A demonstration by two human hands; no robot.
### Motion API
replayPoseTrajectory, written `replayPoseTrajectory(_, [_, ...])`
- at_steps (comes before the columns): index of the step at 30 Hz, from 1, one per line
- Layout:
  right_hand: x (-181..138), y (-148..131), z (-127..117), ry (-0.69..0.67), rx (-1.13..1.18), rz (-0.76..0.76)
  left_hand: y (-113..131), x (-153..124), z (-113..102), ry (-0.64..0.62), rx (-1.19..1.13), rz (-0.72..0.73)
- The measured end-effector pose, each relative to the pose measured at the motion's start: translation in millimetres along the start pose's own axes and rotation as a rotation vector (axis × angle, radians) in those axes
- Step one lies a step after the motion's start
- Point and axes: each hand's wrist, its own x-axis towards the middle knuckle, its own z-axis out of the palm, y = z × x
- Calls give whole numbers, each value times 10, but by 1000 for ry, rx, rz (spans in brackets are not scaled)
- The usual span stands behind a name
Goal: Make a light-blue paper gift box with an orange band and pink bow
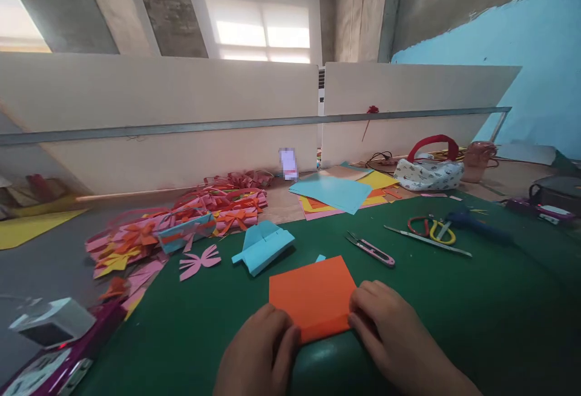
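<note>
Orange paper (313, 296) | flat, folded near edge | both hands (267, 347) pressing

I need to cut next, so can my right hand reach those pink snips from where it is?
Probably yes. The right hand holds the orange paper, and the pink snips lie just beyond it on bare green mat, nothing between.

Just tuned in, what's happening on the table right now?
A person is working an orange sheet on the green mat. The left hand and right hand hold its near edge, where a strip looks folded over. A folded light blue piece lies just beyond it, with pink snips and scissors to the right. A pile of cut paper shapes sits to the left, untouched.
</note>
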Motion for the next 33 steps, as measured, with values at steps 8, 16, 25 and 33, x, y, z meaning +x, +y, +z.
replayPoseTrajectory(8, [-7, -7, 3, 15, 8, -10, -25, 0, 30, 3, 45, -22])
replayPoseTrajectory(16, [-12, -1, 50, 59, -2, -27, 29, 18, -34, -51, 86, -51])
replayPoseTrajectory(25, [-38, 7, 92, 116, 0, -27, 128, 54, -95, -92, 159, -70])
replayPoseTrajectory(33, [-58, 31, 73, 136, 1, -6, 126, 76, -96, -113, 296, -72])
